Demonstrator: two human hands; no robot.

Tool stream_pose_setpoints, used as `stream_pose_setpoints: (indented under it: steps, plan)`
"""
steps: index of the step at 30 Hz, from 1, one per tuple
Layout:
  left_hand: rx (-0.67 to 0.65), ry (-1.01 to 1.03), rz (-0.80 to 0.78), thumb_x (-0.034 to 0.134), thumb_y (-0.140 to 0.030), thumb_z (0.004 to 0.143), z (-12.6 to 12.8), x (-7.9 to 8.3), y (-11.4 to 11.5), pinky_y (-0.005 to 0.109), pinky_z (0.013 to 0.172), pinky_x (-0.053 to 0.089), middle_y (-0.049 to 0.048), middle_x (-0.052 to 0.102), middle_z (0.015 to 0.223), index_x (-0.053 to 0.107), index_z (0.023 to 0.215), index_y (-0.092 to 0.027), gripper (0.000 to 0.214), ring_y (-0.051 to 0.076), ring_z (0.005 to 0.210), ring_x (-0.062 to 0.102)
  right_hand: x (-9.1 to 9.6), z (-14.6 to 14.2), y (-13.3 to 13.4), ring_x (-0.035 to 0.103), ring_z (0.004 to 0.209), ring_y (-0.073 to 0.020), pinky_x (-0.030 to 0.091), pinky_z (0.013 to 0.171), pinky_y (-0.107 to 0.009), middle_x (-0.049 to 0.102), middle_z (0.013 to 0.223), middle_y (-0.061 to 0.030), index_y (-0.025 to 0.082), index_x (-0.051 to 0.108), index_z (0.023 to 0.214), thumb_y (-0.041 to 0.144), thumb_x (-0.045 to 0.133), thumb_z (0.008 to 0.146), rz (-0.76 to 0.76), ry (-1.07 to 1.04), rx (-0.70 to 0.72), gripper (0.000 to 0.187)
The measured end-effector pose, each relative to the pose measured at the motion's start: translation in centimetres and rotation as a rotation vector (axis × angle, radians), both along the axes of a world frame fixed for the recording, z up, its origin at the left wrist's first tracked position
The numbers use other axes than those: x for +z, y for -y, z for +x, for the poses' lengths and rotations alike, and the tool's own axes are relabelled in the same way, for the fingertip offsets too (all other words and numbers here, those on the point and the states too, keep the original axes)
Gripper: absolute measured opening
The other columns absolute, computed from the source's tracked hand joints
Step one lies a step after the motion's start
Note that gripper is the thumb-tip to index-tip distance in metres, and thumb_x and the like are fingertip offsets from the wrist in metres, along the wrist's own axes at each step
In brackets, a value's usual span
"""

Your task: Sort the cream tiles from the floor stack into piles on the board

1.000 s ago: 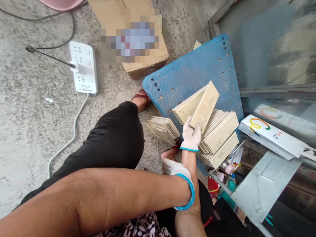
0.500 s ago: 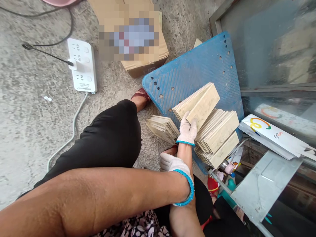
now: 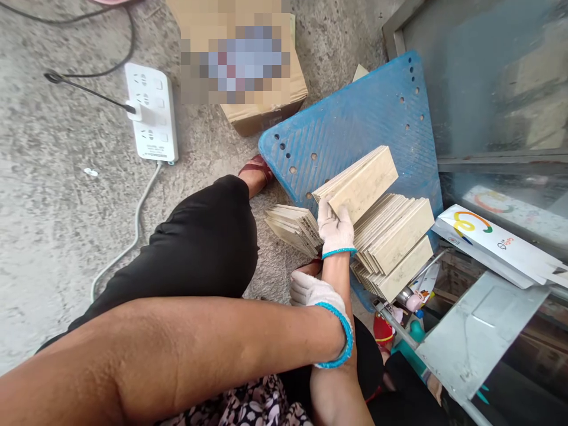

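Observation:
My right hand (image 3: 336,228), in a white knit glove with a blue cuff, grips the lower left end of a beige tile strip (image 3: 366,183). The thumb lies on the strip's face, and more strips stand in a slanted row behind it. My left hand (image 3: 317,291), gloved the same way, crosses above my right forearm. Its fingers point left, loosely extended, with no object visible in them; my left forearm hides part of it. Close by on the right are two rows of similar strips, an upper stack (image 3: 402,234) and a lower stack (image 3: 399,275). A small stack (image 3: 293,231) leans left of my right hand.
Under the strips is a blue plastic platform (image 3: 350,124) with holes. A cardboard box (image 3: 266,115) and a white power strip (image 3: 151,112) with cords lie on the concrete. At right are a white paper bag (image 3: 497,245), a metal frame (image 3: 483,331) and a glass panel (image 3: 497,89).
The whole view has shifted slightly right. My right hand keeps its grip on the strip, which sits a little closer to the row behind. My left hand stays about as it was.

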State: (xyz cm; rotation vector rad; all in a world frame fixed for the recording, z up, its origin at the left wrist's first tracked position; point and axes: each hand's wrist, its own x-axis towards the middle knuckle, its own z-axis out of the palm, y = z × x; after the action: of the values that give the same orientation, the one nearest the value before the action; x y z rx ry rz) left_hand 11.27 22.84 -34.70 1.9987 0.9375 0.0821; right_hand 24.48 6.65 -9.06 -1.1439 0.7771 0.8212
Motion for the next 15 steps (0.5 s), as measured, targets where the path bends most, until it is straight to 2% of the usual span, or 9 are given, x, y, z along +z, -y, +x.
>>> stream_pose_setpoints:
  steps: [3,6,7,8,11,15]
  plan:
    - [0.009,-0.084,-0.043,0.037,-0.059,0.092,0.3,1.1,0.0,0.042,0.108,0.038,0.0108,0.053,0.147,0.048,0.149,-0.016,0.072,0.028,0.130,0.050,0.2,-0.3,0.3,0.060,0.123,-0.0134,0.049,0.107,-0.040,0.077,0.092,-0.0061,0.015,0.065,0.097,0.025,0.038,0.096,-0.035,-0.066,0.077,0.030]
    - [0.016,-0.128,-0.052,0.043,-0.057,0.091,0.4,2.2,-0.1,0.040,0.106,0.040,0.0108,0.052,0.147,0.052,0.146,-0.018,0.068,0.028,0.129,0.050,0.5,-0.5,1.0,0.056,0.127,-0.0139,0.043,0.111,-0.043,0.078,0.091,0.0009,0.032,0.063,0.085,0.035,0.050,0.081,-0.059,-0.035,0.262,0.014]
    - [0.021,-0.137,-0.060,0.044,-0.056,0.091,0.4,2.5,-0.1,0.041,0.105,0.040,0.0119,0.052,0.147,0.052,0.145,-0.017,0.067,0.029,0.129,0.050,0.6,-0.6,1.3,0.055,0.128,-0.0142,0.041,0.111,-0.043,0.078,0.091,0.0030,0.037,0.060,0.080,0.038,0.056,0.074,-0.074,-0.012,0.341,0.008]
    - [0.024,-0.144,-0.072,0.044,-0.055,0.092,0.4,2.7,-0.1,0.042,0.104,0.040,0.0131,0.052,0.147,0.051,0.145,-0.014,0.068,0.029,0.128,0.050,0.9,-0.7,1.5,0.055,0.128,-0.0153,0.041,0.111,-0.044,0.078,0.091,0.0036,0.038,0.059,0.077,0.041,0.060,0.068,-0.090,0.012,0.409,0.009]
    - [0.018,-0.155,-0.110,0.042,-0.056,0.094,0.4,2.8,-0.1,0.041,0.105,0.037,0.0142,0.049,0.148,0.045,0.148,-0.009,0.071,0.026,0.128,0.048,2.1,-1.4,2.0,0.059,0.121,-0.0186,0.044,0.108,-0.046,0.078,0.094,0.0004,0.029,0.065,0.084,0.047,0.069,0.064,-0.123,0.061,0.486,0.027]
    - [-0.005,-0.113,-0.121,0.036,-0.063,0.096,0.5,2.3,-0.2,0.040,0.109,0.033,0.0135,0.048,0.150,0.044,0.148,-0.008,0.076,0.023,0.132,0.042,4.0,-2.6,3.1,0.069,0.100,-0.0170,0.054,0.096,-0.041,0.076,0.098,0.0000,0.024,0.066,0.096,0.045,0.071,0.074,-0.189,0.183,0.426,0.031]
